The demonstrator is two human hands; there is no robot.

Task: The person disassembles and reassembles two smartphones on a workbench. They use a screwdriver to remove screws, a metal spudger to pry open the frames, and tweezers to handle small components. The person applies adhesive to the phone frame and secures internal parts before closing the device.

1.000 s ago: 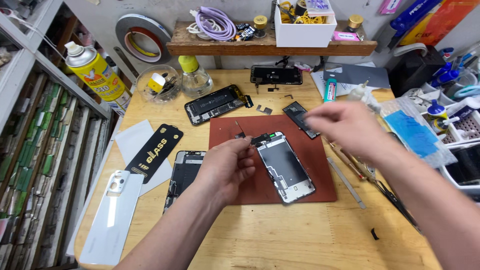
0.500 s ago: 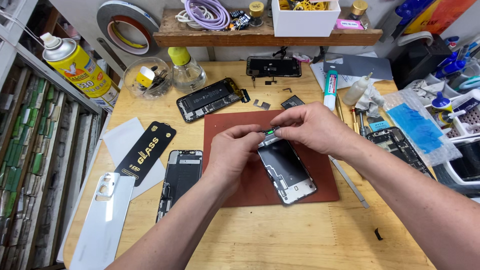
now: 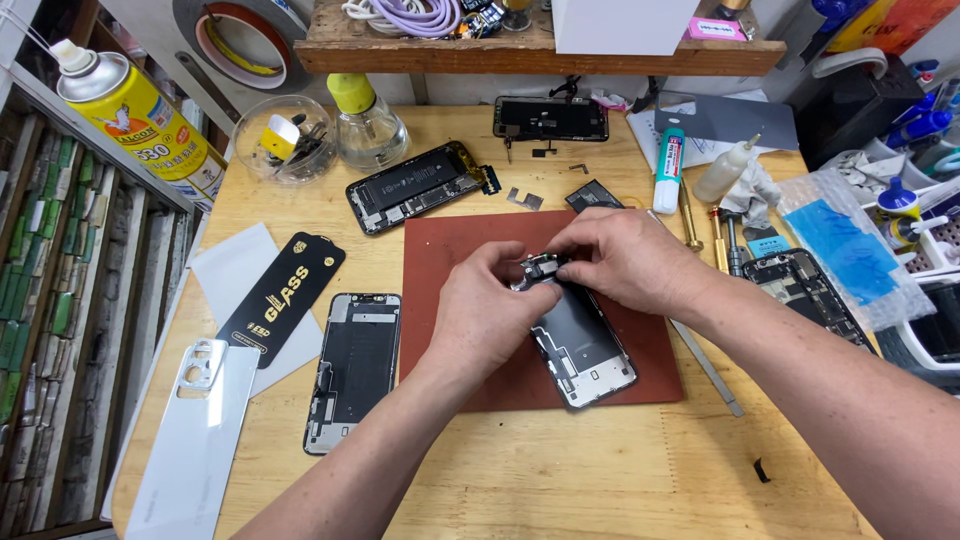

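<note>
Both hands now converged at top end of phone frame [image 3: 580, 335]; 1 s ago R hand was off to the side, apart from it. Reads as fine work begun on small dark part [image 3: 542, 266] there. L hand [image 3: 490, 315]: fingertips pinched on part. R hand [image 3: 625, 260]: fingers curled, tips touching same part. Frame lies on red mat [image 3: 440, 300], mid-bench.

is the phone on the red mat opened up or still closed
Opened: the phone frame on the red mat shows bare inner metal, no screen.
</note>
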